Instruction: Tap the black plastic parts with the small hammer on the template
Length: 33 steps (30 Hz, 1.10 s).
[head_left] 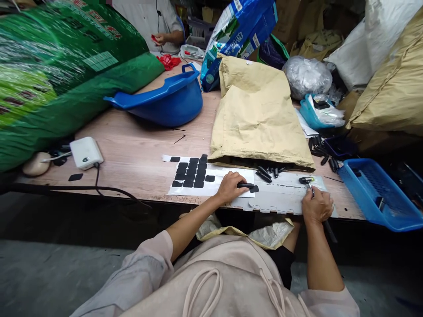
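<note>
My left hand point(229, 187) is closed around a short black tube point(246, 185), its tip pointing right, low over the white sheet point(228, 176). Beside the tube's tip lies a black rounded patch point(254, 189). My right hand point(317, 205) grips a small hammer point(306, 180) with a yellowish face on one end; its dark handle sticks out below my fist. Rows of black rounded patches point(189, 172) cover the left part of the sheet. Several loose black tubes point(264, 173) lie at the mouth of the paper sack point(254, 110).
A blue basin point(165, 101) stands behind on the left, near a big green bag point(66, 66). A white box with a cable point(86, 152) is at left. To the right is a blue basket point(380, 193). Across the table, another person's hand point(161, 39) holds something red.
</note>
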Tool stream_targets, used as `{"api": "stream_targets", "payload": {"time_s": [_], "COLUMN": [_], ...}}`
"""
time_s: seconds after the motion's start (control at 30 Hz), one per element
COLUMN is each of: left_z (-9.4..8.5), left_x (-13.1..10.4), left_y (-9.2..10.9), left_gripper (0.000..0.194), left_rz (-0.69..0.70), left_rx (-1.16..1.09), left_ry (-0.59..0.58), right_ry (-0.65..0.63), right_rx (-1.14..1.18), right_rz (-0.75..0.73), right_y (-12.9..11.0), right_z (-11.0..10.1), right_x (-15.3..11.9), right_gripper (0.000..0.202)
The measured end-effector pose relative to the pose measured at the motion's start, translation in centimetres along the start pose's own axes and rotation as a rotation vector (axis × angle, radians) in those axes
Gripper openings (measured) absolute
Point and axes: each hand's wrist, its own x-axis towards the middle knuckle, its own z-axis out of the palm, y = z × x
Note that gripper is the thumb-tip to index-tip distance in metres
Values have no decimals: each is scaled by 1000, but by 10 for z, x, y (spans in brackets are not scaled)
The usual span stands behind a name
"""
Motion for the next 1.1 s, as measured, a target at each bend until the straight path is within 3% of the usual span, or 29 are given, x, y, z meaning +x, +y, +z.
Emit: {"api": "stream_targets", "payload": {"time_s": [0.13,0.2,0.4,0.5,0.63,0.77,0.97,1.1], "left_z": [6,5,5,8,10,9,8,9], "left_x": [2,3,2,3,4,3,3,4], "left_y": [-5,-4,-2,-4,-4,-2,-2,-1], "left_gripper": [16,16,17,17,18,13,13,13], "left_rz": [-20,-22,-29,-32,-33,-46,-29,-37], "left_rx": [-47,-60,-102,-107,-121,-134,-130,-120], "left_ry": [31,26,30,34,34,34,44,45], "right_ry": [6,0,-334,-384,-327,-352,-232,-274], "right_rx": [99,247,654,690,643,573,587,575], "right_rz": [34,-28,-369,-462,-529,-577,-530,-540], "right_y": [-17,-36,-101,-119,-126,-124,-119,-116], "right_z": [-14,-23,-40,-40,-38,-38,-41,-39], "right_x": [-9,-26,-95,-113,-121,-119,-112,-113], "right_gripper": [35,39,37,37,36,37,37,36]}}
